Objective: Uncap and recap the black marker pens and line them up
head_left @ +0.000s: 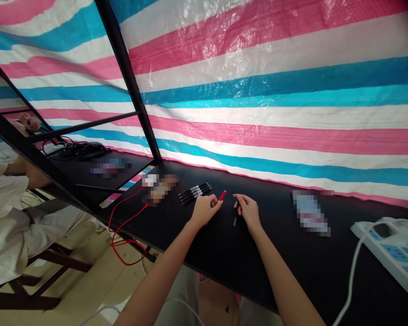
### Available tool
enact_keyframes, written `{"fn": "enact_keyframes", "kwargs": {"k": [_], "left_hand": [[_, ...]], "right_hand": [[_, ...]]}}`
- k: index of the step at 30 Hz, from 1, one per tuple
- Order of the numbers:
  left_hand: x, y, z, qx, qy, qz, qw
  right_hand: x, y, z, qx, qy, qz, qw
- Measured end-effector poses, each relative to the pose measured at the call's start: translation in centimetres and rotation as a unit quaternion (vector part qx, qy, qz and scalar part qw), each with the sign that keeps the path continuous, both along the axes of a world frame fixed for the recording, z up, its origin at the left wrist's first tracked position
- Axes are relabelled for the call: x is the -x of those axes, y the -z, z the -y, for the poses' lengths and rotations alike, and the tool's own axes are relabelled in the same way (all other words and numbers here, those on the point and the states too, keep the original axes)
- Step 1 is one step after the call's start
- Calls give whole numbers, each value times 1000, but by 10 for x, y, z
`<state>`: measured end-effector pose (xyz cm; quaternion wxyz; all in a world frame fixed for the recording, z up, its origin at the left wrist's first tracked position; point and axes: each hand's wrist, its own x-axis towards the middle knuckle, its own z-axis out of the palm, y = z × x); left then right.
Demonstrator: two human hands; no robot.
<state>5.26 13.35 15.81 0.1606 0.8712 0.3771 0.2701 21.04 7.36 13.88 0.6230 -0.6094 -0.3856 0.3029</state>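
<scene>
My left hand [204, 210] is closed around a slim red pen [222, 195], whose red end with a pale tip sticks out past the thumb. Just to its right, my right hand [247, 210] has its fingers pinched together. From beneath those fingers a slim dark pen-like piece with a grey part [235, 221] points down toward the tabletop; most of it is hidden. A row of several black pens [194, 194] with pale markings lies side by side on the black table [275, 267], beyond my left hand.
Blurred items [160, 189] with a red cable [114, 226] lie at the left, and a blurred packet [311, 213] at the right. A white power strip [391, 249] occupies the right edge. A black frame post [136, 90] rises at left; another person [7, 222] sits beyond it.
</scene>
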Motion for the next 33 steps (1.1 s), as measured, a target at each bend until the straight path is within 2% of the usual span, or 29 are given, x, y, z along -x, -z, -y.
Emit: {"fn": "enact_keyframes", "kwargs": {"k": [4, 7, 9, 13, 15, 18, 24, 28, 33], "left_hand": [[-1, 4, -1, -8, 2, -38, 999], [-2, 6, -1, -25, 14, -58, 998], [0, 7, -1, -59, -3, -63, 996], [8, 8, -3, -163, -138, -73, 974], [14, 10, -7, -186, -208, -88, 956], [21, 15, -12, -194, -251, -120, 941], [19, 17, -15, -210, -219, -129, 944], [12, 11, -7, -228, -125, -79, 962], [5, 4, 6, -228, -18, -63, 971]], "right_hand": [[8, 1, -1, 35, -28, 53, 998], [10, 1, 0, 30, -37, 66, 997], [11, 2, 0, 25, -44, 79, 996], [11, 2, 2, 18, -53, 126, 990], [11, 2, 2, 14, -60, 145, 988], [10, 1, 4, 10, -69, 162, 984], [10, 0, 3, 11, -72, 155, 985], [8, 0, -1, 0, -74, 61, 995], [6, -5, -2, -36, -65, -57, 996]]}}
